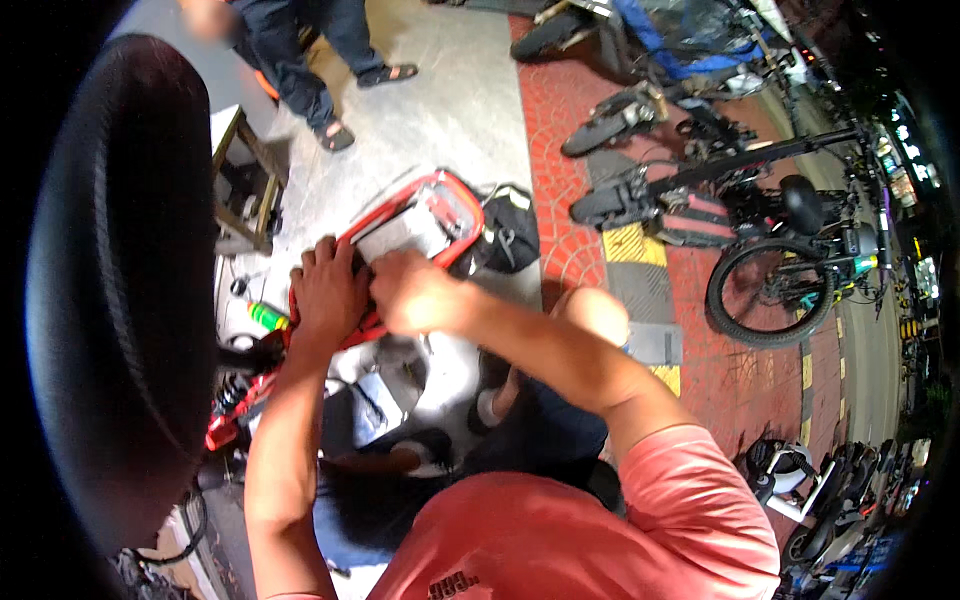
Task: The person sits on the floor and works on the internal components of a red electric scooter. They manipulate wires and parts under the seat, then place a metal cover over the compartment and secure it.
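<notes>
A red electric scooter body (463, 192) stretches out in front of me, with a hollow compartment at its far end. A grey box-shaped block (405, 237) sits inside that compartment. My left hand (331, 290) lies on the near part of the red body, fingers spread and stretched forward. Right beside it, my right hand (415, 293) is closed in a fist over the red body. Whatever it grips is hidden under the fingers. A large black saddle (130, 290) rises at the left edge, close to the camera.
A wooden stool (245, 185) stands left of the scooter, and a green and yellow bottle (266, 316) lies near my left wrist. A black bag (510, 230) rests beyond the compartment. Another person's legs (300, 60) are at the far left. Bicycles and scooters, including one wheel (770, 295), line the right.
</notes>
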The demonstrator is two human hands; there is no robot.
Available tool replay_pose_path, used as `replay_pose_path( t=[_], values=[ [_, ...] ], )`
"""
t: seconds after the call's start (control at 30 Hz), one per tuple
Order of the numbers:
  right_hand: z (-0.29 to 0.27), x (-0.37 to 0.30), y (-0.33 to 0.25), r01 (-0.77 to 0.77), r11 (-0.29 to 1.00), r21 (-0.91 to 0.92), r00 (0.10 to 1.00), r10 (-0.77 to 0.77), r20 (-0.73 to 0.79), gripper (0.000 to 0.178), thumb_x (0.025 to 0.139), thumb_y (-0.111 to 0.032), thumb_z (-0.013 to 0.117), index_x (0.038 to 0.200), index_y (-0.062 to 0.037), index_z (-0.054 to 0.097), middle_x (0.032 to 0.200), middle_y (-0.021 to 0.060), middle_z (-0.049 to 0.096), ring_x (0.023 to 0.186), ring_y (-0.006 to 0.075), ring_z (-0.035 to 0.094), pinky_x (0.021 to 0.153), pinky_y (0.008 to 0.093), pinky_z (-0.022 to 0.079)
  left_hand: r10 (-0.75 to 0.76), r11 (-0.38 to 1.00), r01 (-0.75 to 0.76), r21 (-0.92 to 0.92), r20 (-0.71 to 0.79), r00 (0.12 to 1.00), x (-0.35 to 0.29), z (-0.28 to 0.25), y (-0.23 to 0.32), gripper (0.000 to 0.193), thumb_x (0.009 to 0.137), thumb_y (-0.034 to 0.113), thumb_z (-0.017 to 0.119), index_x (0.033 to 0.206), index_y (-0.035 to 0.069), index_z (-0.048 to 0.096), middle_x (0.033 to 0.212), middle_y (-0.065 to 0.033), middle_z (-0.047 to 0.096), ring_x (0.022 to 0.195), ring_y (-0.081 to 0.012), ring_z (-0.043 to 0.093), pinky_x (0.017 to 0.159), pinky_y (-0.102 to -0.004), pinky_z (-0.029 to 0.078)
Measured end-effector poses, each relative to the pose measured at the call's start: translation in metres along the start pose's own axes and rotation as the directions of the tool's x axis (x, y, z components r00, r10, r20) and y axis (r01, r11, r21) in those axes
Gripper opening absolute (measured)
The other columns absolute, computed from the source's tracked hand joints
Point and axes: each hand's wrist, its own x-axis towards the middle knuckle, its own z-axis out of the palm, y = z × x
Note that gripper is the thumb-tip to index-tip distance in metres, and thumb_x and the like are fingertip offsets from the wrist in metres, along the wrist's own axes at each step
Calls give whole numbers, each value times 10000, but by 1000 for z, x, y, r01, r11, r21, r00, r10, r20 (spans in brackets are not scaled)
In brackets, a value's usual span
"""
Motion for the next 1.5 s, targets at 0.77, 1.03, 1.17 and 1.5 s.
replay_pose_path(
  t=[0.77, 1.03, 1.17, 1.5],
  values=[
    [106, 106, 85, 286, 682, 673, 785, 237, -573, 451, 1043, -296, 634, 1414, -48, 570, 1425, 101, 597, 1295, 264, 534, 1122, 432, 429, 51, 956, -136, -258, -311, 949, -10, 41, -5, 535, 961, 339, 548, 1427, 79, 586, 1472, -218, 558, 1362, -451, 502, 1165, -583, 360],
    [48, 92, 17, 396, 305, 866, 827, 291, -481, 598, 1001, -269, 705, 1507, -52, 474, 1517, 133, 511, 1378, 294, 464, 1186, 466, 354, 46, 928, -176, -329, -367, 929, -22, 9, -12, 657, 882, 281, 626, 1475, 27, 502, 1544, -225, 493, 1446, -385, 447, 1210, -527, 316],
    [49, 100, 23, 370, 401, 838, 813, 296, -501, 521, 1002, -269, 679, 1448, -53, 519, 1465, 150, 543, 1339, 320, 493, 1152, 481, 376, 96, 908, -244, -340, -397, 913, -22, 21, -22, 645, 856, 239, 622, 1445, 0, 511, 1518, -256, 499, 1431, -405, 453, 1206, -532, 317],
    [74, 108, 31, 235, 699, 675, 779, 279, -561, 362, 1006, -270, 614, 1299, -57, 629, 1334, 190, 624, 1242, 385, 564, 1070, 519, 429, -64, 932, -113, -345, -460, 886, -99, 50, 9, 568, 816, 147, 673, 1333, -72, 588, 1470, -270, 521, 1405, -450, 456, 1226, -539, 311]
  ],
)
